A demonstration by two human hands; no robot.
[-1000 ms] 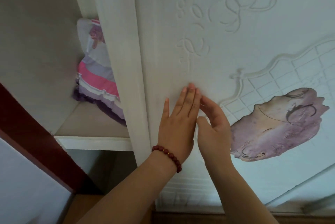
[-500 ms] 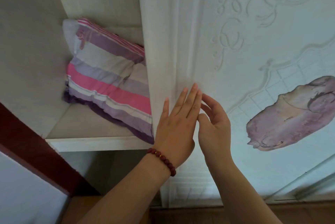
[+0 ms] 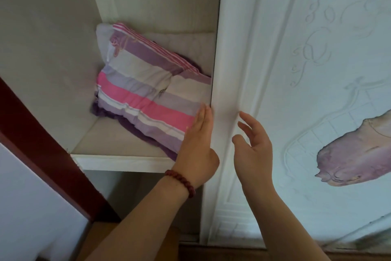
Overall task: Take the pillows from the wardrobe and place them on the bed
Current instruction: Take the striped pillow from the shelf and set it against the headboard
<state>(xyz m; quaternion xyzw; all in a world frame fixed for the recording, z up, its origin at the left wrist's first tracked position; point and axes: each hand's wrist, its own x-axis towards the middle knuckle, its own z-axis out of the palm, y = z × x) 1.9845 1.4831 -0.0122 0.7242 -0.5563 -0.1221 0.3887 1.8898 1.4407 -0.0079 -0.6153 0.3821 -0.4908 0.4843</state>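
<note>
A striped pillow [image 3: 146, 91] in pink, purple and white lies on a white wardrobe shelf [image 3: 118, 162], leaning against the left inner wall. A second pale pillow [image 3: 184, 46] shows behind it. The white sliding door [image 3: 296, 91] with raised scrollwork covers the right part of the opening and hides the pillows' right ends. My left hand [image 3: 197, 146], with a red bead bracelet, is flat with fingers together at the door's left edge, in front of the striped pillow. My right hand [image 3: 251, 146] hovers open at the door's frame strip, fingers spread.
A dark red wooden frame [image 3: 50, 155] runs diagonally at the left, with a pale wall [image 3: 27, 208] below it. A purple flower picture [image 3: 355, 155] decorates the door. Below the shelf is a shadowed lower compartment [image 3: 148, 195]. Wooden floor [image 3: 101, 233] shows at the bottom.
The door has slid to the right, uncovering much more of the striped pillow. My left hand now sits at the door's edge and my right hand has come off the panel, fingers spread.
</note>
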